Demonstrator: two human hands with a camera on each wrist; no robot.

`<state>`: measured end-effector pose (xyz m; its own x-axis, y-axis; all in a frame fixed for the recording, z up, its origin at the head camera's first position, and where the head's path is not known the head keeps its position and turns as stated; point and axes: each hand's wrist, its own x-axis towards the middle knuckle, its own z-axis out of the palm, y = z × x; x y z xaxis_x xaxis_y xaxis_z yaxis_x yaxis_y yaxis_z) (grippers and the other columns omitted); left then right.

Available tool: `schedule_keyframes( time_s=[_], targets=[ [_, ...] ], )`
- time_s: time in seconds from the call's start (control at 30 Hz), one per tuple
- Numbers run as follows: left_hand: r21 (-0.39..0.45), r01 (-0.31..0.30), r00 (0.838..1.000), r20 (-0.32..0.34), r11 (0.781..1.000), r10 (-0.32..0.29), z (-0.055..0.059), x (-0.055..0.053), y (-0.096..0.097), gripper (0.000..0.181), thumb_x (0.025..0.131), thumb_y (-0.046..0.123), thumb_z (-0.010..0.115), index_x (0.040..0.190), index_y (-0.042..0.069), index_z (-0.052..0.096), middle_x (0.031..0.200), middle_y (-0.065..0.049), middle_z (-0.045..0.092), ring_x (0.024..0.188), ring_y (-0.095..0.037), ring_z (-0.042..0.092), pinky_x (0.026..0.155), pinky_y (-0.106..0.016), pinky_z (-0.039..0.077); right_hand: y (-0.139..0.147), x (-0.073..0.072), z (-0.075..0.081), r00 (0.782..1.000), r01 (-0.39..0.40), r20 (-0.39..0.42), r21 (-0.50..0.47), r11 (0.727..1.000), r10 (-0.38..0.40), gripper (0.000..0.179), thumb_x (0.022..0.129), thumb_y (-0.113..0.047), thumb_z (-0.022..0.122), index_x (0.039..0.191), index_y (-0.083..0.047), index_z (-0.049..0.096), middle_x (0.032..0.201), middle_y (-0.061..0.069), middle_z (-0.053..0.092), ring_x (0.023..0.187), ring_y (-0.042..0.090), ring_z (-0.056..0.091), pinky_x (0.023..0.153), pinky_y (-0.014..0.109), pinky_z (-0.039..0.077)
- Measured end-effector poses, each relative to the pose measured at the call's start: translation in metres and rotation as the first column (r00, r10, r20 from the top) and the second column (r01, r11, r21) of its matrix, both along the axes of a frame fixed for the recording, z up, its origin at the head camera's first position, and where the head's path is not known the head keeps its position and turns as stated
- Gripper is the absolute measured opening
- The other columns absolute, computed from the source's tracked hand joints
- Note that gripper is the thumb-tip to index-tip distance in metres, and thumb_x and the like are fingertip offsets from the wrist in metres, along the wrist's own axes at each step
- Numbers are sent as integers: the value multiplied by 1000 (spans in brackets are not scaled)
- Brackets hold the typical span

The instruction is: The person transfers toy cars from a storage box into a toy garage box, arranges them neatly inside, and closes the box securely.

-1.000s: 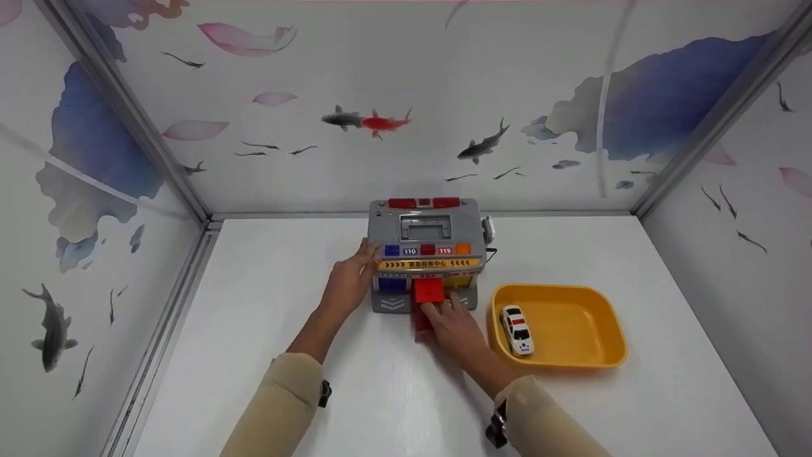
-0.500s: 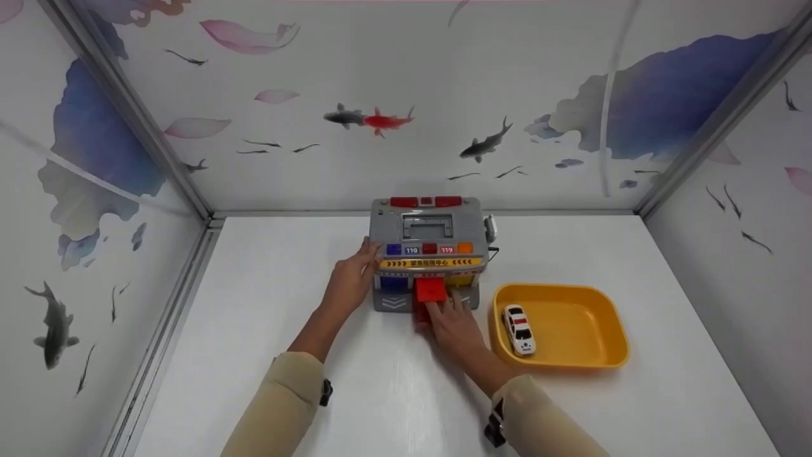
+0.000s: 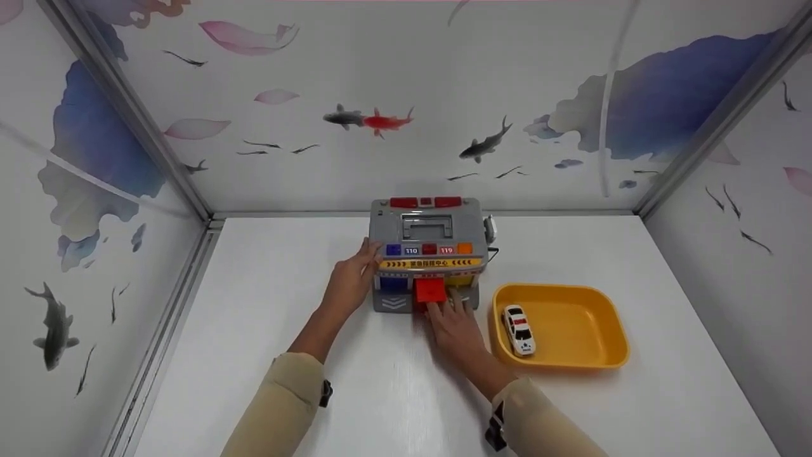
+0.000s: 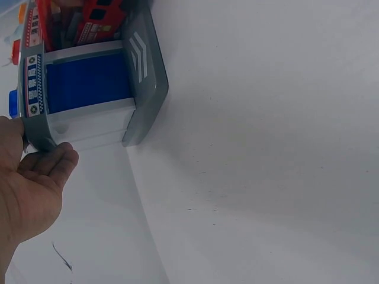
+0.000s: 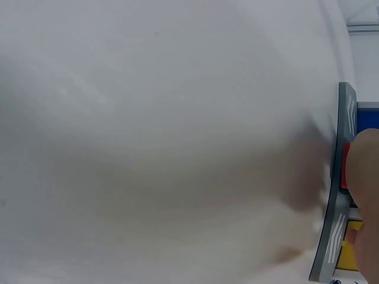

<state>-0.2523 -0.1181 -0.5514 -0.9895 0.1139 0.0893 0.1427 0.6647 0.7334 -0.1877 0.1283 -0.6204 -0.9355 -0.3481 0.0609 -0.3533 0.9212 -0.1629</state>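
Observation:
A grey toy garage (image 3: 388, 223) with red lights on its roof stands against the back wall. My left hand (image 3: 349, 282) grips its left side, the fingers bent round the edge in the left wrist view. The middle bay's red door (image 3: 431, 290) sticks out, raised. Under it a red toy vehicle (image 4: 102, 26) with dark windows sits mostly inside the bay. My right hand (image 3: 455, 333) has its fingers on this vehicle at the bay opening; its thumb is hidden in the head view. The blue door (image 4: 89, 81) beside it is down.
A yellow tray (image 3: 609, 327) stands at the right of the garage, with a white toy police car (image 3: 519, 330) lying along its left side. A small white part (image 3: 490, 230) projects from the garage's right side. Patterned walls enclose the white table (image 3: 266, 266).
The red vehicle has slid farther into the middle bay, its end no longer jutting out over the table. My right hand has shifted slightly right; the left hand stays put.

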Motion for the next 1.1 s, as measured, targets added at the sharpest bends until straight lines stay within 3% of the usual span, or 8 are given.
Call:
schedule_keyframes(
  time_s=[0.13,0.47,0.8,1.1],
  targets=[
    [13,-4,1000,7,1000,4,1,0,1,51,118,46,51,162,22,58,173,-14,42,160,-31,49,133,-51,41,3,2,0,998,-19,-58,63,998,23,47,115,-17,55,161,-11,44,168,20,53,158,47,44,127,67,45],
    [15,-13,1000,-4,1000,13,2,1,1,52,117,47,52,162,22,58,173,-14,43,160,-30,48,133,-51,41,13,12,-1,997,-59,-37,86,995,62,60,114,-24,61,170,-14,42,179,14,38,166,42,36,132,68,38],
    [9,-5,1000,3,1000,5,3,0,1,52,118,45,51,163,21,56,174,-15,40,161,-31,47,133,-51,41,18,19,-5,989,-122,-74,81,989,128,67,109,-29,67,170,-12,43,170,14,38,160,44,38,125,69,45],
    [-11,-1,1000,-23,1000,1,3,1,1,49,118,39,54,161,16,58,171,-17,43,156,-33,52,130,-51,45,20,25,0,991,-131,-17,133,982,134,72,107,-39,68,170,-20,38,171,15,42,157,44,41,125,65,44]
  ],
)
